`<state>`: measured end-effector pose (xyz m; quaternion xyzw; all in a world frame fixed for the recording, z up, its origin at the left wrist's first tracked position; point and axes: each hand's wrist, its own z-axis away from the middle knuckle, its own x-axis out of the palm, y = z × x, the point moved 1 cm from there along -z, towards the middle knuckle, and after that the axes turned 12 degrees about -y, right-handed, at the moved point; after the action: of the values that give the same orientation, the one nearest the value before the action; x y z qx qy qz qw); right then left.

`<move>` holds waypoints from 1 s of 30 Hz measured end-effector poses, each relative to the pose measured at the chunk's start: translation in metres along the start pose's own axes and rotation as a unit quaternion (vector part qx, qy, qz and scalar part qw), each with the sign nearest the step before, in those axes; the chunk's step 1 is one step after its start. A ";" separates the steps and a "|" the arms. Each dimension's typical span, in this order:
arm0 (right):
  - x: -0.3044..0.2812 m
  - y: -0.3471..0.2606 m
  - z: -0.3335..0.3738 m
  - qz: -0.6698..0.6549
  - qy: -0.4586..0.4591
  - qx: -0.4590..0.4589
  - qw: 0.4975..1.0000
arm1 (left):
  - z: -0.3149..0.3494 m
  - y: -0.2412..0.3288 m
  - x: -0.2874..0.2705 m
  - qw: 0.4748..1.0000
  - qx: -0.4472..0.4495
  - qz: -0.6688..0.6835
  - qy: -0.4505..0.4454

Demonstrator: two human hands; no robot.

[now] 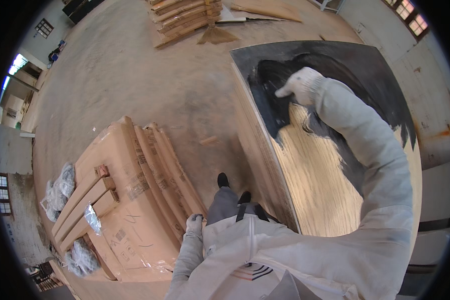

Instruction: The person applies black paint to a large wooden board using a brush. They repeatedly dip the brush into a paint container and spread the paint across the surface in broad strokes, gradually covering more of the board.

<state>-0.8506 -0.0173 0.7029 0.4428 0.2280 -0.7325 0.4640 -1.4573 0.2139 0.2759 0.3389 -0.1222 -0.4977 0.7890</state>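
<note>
Leftmost, clear plastic bags (82,257) and long cardboard pieces (80,200) lie on a pile of large cartons (142,220). Beside the pile's near right edge hangs your gloved left hand (194,223); you cannot tell from this view whether its grip is apart or together. Right of your legs, a wood-grained panel (320,185) lies flat atop a stack (262,150), which serves as its worktop. Your gloved right hand (301,86) is over the panel's far half, its underside hidden, so what its grip holds, if anything, cannot be told. Dark coating (345,62) covers most of that far half, streaky in places, and runs down toward your forearm. Perhaps half remains: the near portion shows bare grain, with ragged edges between.
</note>
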 end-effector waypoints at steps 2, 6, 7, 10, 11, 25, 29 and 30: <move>-0.011 -0.022 0.000 0.037 -0.022 -0.011 0.999 | 0.004 0.002 0.009 1.000 -0.006 0.018 -0.013; -0.009 -0.056 0.034 0.050 -0.106 -0.038 0.992 | 0.001 -0.024 0.006 0.998 -0.022 -0.045 -0.027; -0.009 -0.053 0.033 0.044 -0.093 -0.042 0.994 | 0.003 -0.019 0.008 0.998 -0.019 -0.058 -0.032; -0.006 -0.018 0.001 0.037 -0.030 -0.064 0.997 | 0.005 0.008 0.014 0.996 -0.015 -0.074 -0.043; -0.014 -0.012 -0.015 0.037 -0.023 -0.045 0.998 | 0.007 0.016 0.014 0.996 -0.018 -0.074 -0.045; 0.038 -0.084 0.122 0.099 -0.254 0.012 0.962 | -0.008 -0.055 0.020 1.000 -0.004 0.025 -0.016; 0.046 -0.094 0.143 0.106 -0.208 0.011 0.972 | -0.018 -0.035 0.021 0.994 0.027 -0.101 -0.042; 0.045 -0.086 0.132 0.093 -0.182 0.013 0.979 | -0.018 -0.015 0.021 0.994 0.013 -0.101 -0.047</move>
<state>-0.9921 -0.0970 0.7237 0.3275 0.0882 -0.7575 0.5578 -1.4483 0.1993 0.2498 0.3359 -0.1310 -0.5886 0.7235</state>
